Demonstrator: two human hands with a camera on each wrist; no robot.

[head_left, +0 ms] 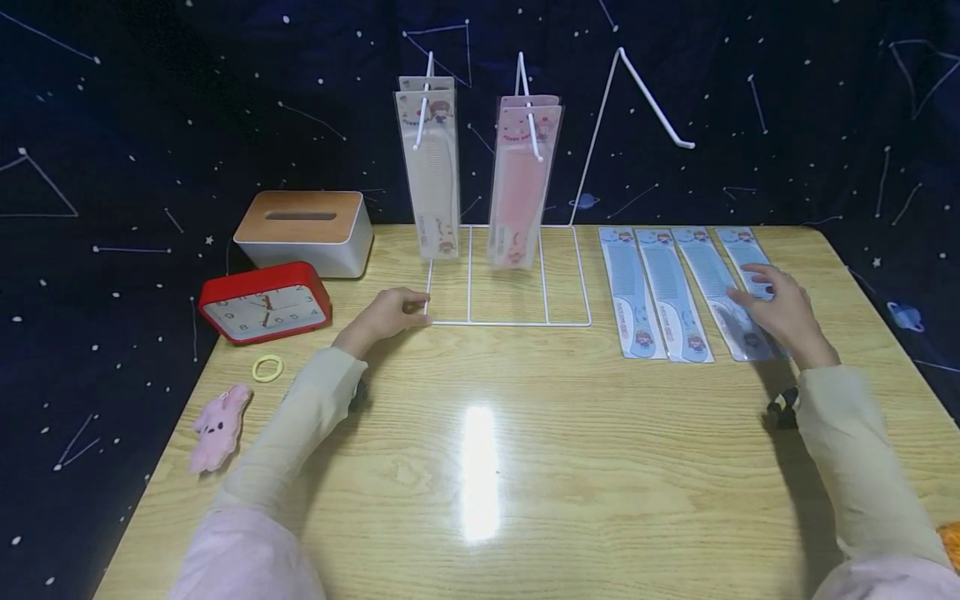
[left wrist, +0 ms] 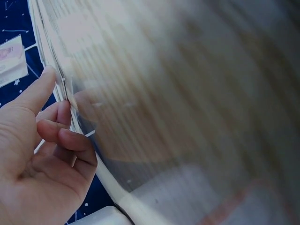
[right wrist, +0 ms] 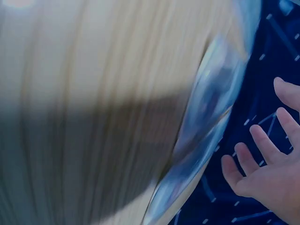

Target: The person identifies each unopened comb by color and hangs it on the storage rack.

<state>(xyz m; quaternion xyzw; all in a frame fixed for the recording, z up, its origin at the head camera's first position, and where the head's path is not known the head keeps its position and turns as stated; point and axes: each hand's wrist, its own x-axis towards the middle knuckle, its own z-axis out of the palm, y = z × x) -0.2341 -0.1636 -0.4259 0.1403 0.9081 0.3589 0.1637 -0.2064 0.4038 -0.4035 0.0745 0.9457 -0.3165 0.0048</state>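
My left hand [head_left: 390, 312] is at the front left corner of a white wire display rack [head_left: 510, 323], fingers curled and thumb against the wire. In the left wrist view, the same hand [left wrist: 51, 154] shows its thumb and bent fingers about the rack's edge. Several blue packaged combs [head_left: 632, 292] lie in a row right of the rack. Over the rightmost blue comb pack [head_left: 738, 237] hovers my right hand [head_left: 783, 312], fingers apart and loosely bent. White comb packs [head_left: 433, 192] hang on the rack's left hook, pink comb packs [head_left: 517, 200] on the middle one; the right hook [head_left: 656, 100] is bare.
At the left stand a tissue box [head_left: 300, 233] with a wooden lid and a red clock [head_left: 266, 304]. Nearer lie a yellow ring [head_left: 267, 368] and a pink plush toy [head_left: 221, 429]. A dark starry cloth [head_left: 187, 125] hangs behind the wooden table [head_left: 562, 458].
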